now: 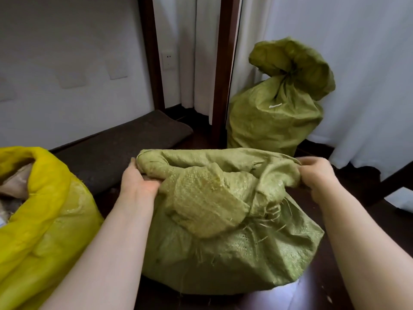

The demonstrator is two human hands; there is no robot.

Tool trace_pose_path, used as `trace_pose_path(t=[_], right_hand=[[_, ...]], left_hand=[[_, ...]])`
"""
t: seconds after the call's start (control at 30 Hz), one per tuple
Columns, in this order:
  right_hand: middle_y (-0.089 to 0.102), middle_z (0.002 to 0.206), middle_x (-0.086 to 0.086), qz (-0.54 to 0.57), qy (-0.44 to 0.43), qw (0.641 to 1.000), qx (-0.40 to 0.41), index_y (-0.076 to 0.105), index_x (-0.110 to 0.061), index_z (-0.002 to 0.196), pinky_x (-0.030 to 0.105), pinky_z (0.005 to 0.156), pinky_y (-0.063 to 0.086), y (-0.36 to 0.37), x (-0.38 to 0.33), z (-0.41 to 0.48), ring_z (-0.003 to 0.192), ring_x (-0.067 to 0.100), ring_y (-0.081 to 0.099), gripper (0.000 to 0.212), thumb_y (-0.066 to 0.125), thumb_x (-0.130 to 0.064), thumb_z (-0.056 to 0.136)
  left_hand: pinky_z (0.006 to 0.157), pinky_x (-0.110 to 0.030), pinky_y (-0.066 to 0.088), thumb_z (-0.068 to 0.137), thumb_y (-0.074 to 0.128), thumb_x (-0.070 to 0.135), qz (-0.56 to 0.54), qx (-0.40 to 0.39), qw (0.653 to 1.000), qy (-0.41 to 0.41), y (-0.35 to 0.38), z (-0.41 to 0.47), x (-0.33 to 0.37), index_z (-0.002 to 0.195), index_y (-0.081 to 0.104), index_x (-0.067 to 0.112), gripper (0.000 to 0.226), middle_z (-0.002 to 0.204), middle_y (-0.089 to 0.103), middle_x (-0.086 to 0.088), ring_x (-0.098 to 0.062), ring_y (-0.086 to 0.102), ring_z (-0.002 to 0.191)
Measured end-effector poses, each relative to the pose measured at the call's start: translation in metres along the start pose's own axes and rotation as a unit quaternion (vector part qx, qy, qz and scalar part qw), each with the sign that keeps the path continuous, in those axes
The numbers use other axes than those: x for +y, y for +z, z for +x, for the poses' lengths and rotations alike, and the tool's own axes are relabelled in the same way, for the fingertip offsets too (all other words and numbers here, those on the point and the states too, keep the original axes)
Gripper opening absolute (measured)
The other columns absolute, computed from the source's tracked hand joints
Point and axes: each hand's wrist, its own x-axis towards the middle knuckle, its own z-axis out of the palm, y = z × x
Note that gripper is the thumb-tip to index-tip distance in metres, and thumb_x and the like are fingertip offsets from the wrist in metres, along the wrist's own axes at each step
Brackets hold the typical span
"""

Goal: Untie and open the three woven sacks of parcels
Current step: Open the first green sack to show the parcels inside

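A green woven sack (225,249) stands on the dark floor right in front of me. My left hand (138,180) grips the left side of its crumpled mouth, and my right hand (317,173) grips the right side, with the fabric stretched between them. Frayed strands hang at the neck below the folds. A yellow woven sack (44,224) at the left stands open, with brown parcels showing inside. A second green sack (274,117) stands at the back right, its neck bunched and tied shut.
A dark folded mat (125,148) lies along the white wall at the left. Dark wooden posts (221,70) and white curtains (357,70) stand behind the sacks. The floor (335,285) is dark wood.
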Motion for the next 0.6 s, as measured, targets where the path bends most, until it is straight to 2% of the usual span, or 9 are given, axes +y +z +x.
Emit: trace_pose_path(t=[0.03, 0.1, 0.2, 0.27, 0.37, 0.47, 0.5, 0.53, 0.6], right_hand=[[0.064, 0.117, 0.011, -0.092, -0.064, 0.994, 0.000, 0.059, -0.018, 0.125, 0.041, 0.087, 0.054, 0.000, -0.014, -0.009, 0.106, 0.028, 0.061, 0.043, 0.065, -0.016, 0.083], [0.059, 0.126, 0.003, -0.227, -0.150, 0.962, -0.003, 0.053, -0.029, 0.130, 0.038, 0.086, 0.048, -0.002, -0.052, -0.040, 0.117, 0.025, 0.054, 0.045, 0.058, -0.036, 0.085], [0.067, 0.097, 0.001, -0.381, -0.133, 0.908, -0.108, 0.063, -0.019, 0.105, 0.030, 0.066, 0.046, -0.003, -0.093, -0.082, 0.086, 0.022, 0.066, 0.068, 0.038, -0.077, 0.078], [0.064, 0.101, 0.006, -0.435, -0.070, 0.876, -0.196, 0.057, -0.014, 0.103, 0.035, 0.067, 0.056, 0.002, -0.097, -0.095, 0.076, 0.026, 0.069, 0.084, 0.042, -0.087, 0.065], [0.054, 0.125, 0.017, -0.414, 0.033, 0.854, -0.315, 0.046, -0.012, 0.127, 0.043, 0.066, 0.060, 0.011, -0.079, -0.101, 0.082, 0.037, 0.069, 0.092, 0.071, -0.069, 0.060], [0.059, 0.099, 0.015, -0.374, 0.007, 0.869, -0.323, 0.052, -0.003, 0.104, 0.036, 0.054, 0.059, 0.021, -0.054, -0.089, 0.075, 0.033, 0.070, 0.046, 0.079, -0.024, 0.073], [0.059, 0.092, 0.014, -0.336, -0.022, 0.897, -0.286, 0.054, -0.004, 0.100, 0.035, 0.052, 0.058, 0.024, -0.047, -0.082, 0.077, 0.032, 0.068, 0.030, 0.072, -0.012, 0.078], [0.058, 0.088, 0.013, -0.271, -0.035, 0.931, -0.243, 0.054, -0.004, 0.099, 0.033, 0.051, 0.056, 0.024, -0.044, -0.074, 0.078, 0.030, 0.066, 0.022, 0.066, -0.005, 0.080], [0.060, 0.085, 0.012, -0.058, 0.004, 0.982, -0.179, 0.056, -0.004, 0.106, 0.030, 0.048, 0.053, 0.021, -0.044, -0.060, 0.074, 0.026, 0.062, 0.025, 0.060, 0.003, 0.082]], left_hand=[[0.089, -0.048, 0.042, 0.095, 0.049, 0.035, 0.012, -0.021, 1.000, 0.012, 0.005, -0.004, 0.000, 0.099, 0.061, 0.002, 0.035, 0.102, 0.062, -0.022, -0.035, 0.059, 0.097], [0.084, -0.050, 0.047, 0.089, 0.057, 0.034, 0.040, -0.042, 0.998, 0.033, 0.006, -0.002, 0.004, 0.088, 0.062, 0.007, 0.028, 0.093, 0.065, -0.018, -0.033, 0.063, 0.088], [0.077, -0.045, 0.051, 0.087, 0.060, 0.028, 0.091, -0.084, 0.992, 0.027, 0.003, 0.005, 0.010, 0.099, 0.062, 0.012, 0.020, 0.109, 0.064, -0.010, -0.028, 0.062, 0.105], [0.074, -0.041, 0.051, 0.087, 0.058, 0.025, 0.130, -0.098, 0.987, 0.011, 0.004, 0.002, 0.011, 0.115, 0.059, 0.009, 0.032, 0.107, 0.063, -0.009, -0.025, 0.062, 0.102], [0.067, -0.036, 0.050, 0.088, 0.056, 0.013, 0.206, -0.096, 0.974, 0.006, 0.007, -0.004, 0.008, 0.115, 0.057, 0.003, 0.029, 0.104, 0.063, -0.011, -0.024, 0.063, 0.094], [0.074, -0.039, 0.054, 0.067, 0.073, 0.002, 0.320, -0.061, 0.945, 0.034, 0.007, -0.001, 0.010, 0.118, 0.057, 0.001, 0.053, 0.116, 0.062, -0.016, -0.029, 0.062, 0.101], [0.079, -0.041, 0.053, 0.061, 0.078, 0.003, 0.439, -0.019, 0.896, 0.071, 0.010, -0.003, 0.010, 0.116, 0.057, 0.003, 0.059, 0.117, 0.062, -0.016, -0.029, 0.061, 0.102], [0.086, -0.042, 0.051, 0.061, 0.082, 0.009, 0.599, 0.030, 0.792, 0.117, 0.013, -0.007, 0.010, 0.117, 0.055, 0.004, 0.062, 0.120, 0.059, -0.015, -0.030, 0.058, 0.106], [0.095, -0.044, 0.042, 0.066, 0.082, 0.030, 0.826, 0.118, 0.508, 0.214, 0.025, -0.020, 0.011, 0.127, 0.045, 0.007, 0.075, 0.130, 0.044, -0.016, -0.033, 0.043, 0.120]])
